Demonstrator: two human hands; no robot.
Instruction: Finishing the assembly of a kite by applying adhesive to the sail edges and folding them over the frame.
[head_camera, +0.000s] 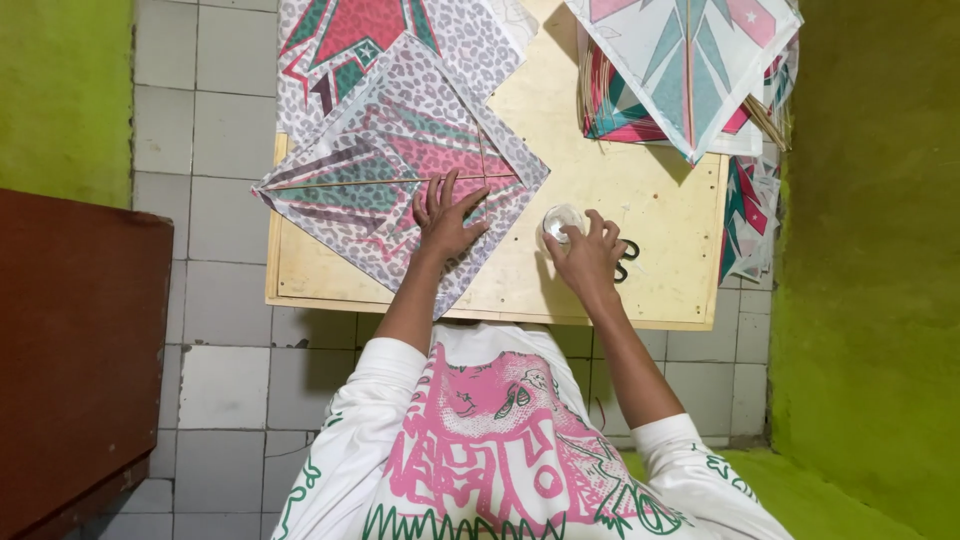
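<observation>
A diamond-shaped paper kite (390, 160) with a leopard-spot border and pink and teal pattern lies on a low wooden board (650, 200). Thin bamboo sticks cross its face. My left hand (445, 222) rests flat on the kite's lower right part, fingers spread. My right hand (588, 256) is to the right on the board, fingers touching a small clear round container (560, 220). Black scissors (628, 258) lie partly hidden under my right hand.
More kites lie at the board's top left (360, 40) and in a stack at the top right (690, 70), with others (750, 215) off the right edge. A brown cabinet (80, 350) stands left on the tiled floor. Green walls close both sides.
</observation>
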